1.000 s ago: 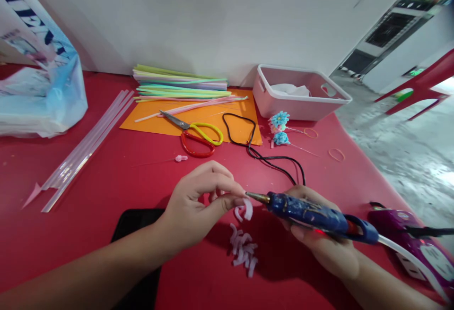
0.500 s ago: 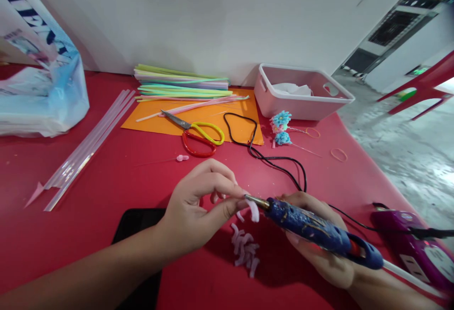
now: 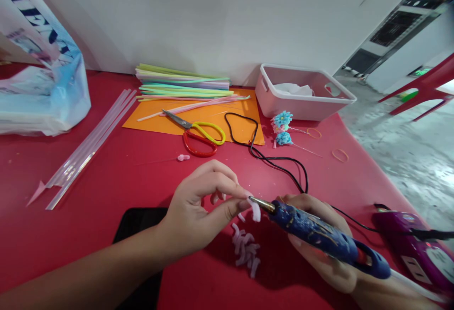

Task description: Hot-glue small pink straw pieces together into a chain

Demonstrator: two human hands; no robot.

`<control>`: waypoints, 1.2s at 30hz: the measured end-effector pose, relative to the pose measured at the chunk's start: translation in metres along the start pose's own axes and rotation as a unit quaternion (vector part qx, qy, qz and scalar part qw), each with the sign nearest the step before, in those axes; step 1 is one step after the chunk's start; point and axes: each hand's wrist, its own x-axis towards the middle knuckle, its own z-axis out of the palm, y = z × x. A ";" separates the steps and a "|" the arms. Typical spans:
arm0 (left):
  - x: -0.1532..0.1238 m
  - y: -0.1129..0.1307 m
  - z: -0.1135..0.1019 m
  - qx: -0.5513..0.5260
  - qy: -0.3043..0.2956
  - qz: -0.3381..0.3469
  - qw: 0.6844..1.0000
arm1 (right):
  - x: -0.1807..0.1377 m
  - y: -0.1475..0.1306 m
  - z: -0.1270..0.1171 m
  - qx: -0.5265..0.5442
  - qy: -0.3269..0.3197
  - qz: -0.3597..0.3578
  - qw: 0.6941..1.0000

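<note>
A small curled pink straw piece (image 3: 254,210) is pinched at the fingertips of the left hand (image 3: 198,210), above the red table (image 3: 106,177). The brass nozzle of a blue glue gun (image 3: 319,234), gripped by the right hand (image 3: 319,248), touches it from the right; the gun's long axis slopes down rightward. Soft, glossy cut pink pieces (image 3: 245,249) lie just below.

The scissors (image 3: 198,133) lie on the paper sheet (image 3: 193,118), in front of the straws (image 3: 182,83). The box (image 3: 301,95) stands right of the sheet, and the glue sticks (image 3: 90,147) lie left of it.
</note>
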 end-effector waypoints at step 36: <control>-0.004 0.004 0.000 -0.007 -0.029 -0.086 0.996 | -0.005 0.008 -0.001 -0.053 0.032 0.012 0.998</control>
